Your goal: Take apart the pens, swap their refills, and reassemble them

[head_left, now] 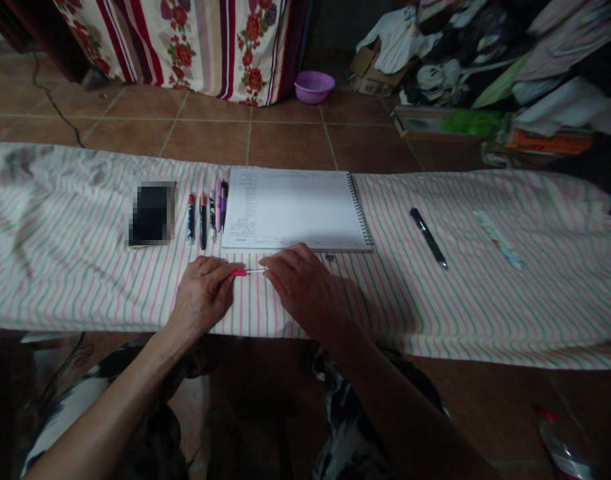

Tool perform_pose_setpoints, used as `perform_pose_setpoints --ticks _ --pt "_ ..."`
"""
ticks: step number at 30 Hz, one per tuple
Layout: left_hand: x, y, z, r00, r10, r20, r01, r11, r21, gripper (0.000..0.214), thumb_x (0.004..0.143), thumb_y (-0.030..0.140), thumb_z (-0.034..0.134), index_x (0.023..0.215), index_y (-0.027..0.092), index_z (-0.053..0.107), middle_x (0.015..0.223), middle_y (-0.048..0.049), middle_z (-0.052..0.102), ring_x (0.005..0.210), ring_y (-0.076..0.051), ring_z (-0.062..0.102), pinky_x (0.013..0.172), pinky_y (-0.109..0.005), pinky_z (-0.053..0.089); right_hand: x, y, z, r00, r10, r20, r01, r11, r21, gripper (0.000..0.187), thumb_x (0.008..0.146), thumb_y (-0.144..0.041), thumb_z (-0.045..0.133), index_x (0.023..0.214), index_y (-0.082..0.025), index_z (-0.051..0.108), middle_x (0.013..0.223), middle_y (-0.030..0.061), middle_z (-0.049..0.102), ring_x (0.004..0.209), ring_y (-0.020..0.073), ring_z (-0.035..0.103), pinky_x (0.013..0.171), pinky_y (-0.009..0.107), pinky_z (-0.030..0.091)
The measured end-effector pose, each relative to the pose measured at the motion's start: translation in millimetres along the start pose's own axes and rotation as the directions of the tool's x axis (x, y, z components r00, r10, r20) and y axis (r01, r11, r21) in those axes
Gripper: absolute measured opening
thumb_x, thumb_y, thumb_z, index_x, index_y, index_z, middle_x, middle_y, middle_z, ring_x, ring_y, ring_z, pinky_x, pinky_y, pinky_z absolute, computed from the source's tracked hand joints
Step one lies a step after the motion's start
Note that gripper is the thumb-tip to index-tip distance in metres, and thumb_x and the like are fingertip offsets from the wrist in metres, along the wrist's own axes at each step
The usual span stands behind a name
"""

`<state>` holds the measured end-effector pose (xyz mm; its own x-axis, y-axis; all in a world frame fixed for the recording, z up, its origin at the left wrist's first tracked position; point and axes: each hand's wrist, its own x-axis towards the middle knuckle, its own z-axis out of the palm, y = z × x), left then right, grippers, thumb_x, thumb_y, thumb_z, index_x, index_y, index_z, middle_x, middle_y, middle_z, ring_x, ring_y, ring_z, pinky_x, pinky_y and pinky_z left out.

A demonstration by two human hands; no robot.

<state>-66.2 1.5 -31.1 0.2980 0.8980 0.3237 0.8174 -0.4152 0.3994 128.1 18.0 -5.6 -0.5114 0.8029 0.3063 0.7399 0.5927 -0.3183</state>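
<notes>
A thin stick with a red end and a pale, narrow shaft (254, 271) is stretched level between my two hands, just in front of the notebook. My left hand (202, 293) pinches its red part. The fingertips of my right hand (300, 283) close on the pale end, hiding its tip. Beyond my hands lies a spiral notebook (305, 207), open to a mostly blank page with a printed column at the left. Near my right hand's knuckles, a small dark round piece (330, 257) rests by the notebook's near edge.
Several pens (203, 220) lie side by side left of the notebook, beside a dark-screened phone (152, 213). Rightward are a black pen (428, 238) and a pale patterned strip (498, 240). A striped cloth (85, 280) covers the table. A purple basin (314, 88) stands on the floor.
</notes>
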Motion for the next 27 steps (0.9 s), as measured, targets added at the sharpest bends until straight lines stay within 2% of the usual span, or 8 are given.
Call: perform_pose_setpoints --ticks 10,27 --pt "-0.4 0.2 6.6 0.997 0.074 -0.038 -0.073 0.997 0.032 0.025 0.083 0.017 0.048 0.101 0.015 0.065 0.083 -0.0096 0.065 0.080 -0.023 0.053 0.073 -0.039 0.044 0.8 0.8 5.8 1.000 -0.010 0.013 0.010 1.000 0.027 0.021 0.087 -0.021 0.051 0.106 -0.015 0.059 0.089 0.0070 0.065 0.089 0.0219 0.051 0.078 0.035 0.043" --pt "0.3 -0.9 9.8 0.998 0.064 -0.026 -0.063 0.997 0.036 0.026 0.084 0.020 0.046 0.102 0.014 0.065 0.082 -0.0100 0.064 0.080 -0.023 0.054 0.073 -0.040 0.044 1.8 2.8 6.2 0.999 -0.041 0.003 0.041 0.998 0.052 0.018 0.086 -0.020 0.053 0.101 -0.016 0.059 0.089 0.0069 0.066 0.087 0.0220 0.051 0.077 0.035 0.044"
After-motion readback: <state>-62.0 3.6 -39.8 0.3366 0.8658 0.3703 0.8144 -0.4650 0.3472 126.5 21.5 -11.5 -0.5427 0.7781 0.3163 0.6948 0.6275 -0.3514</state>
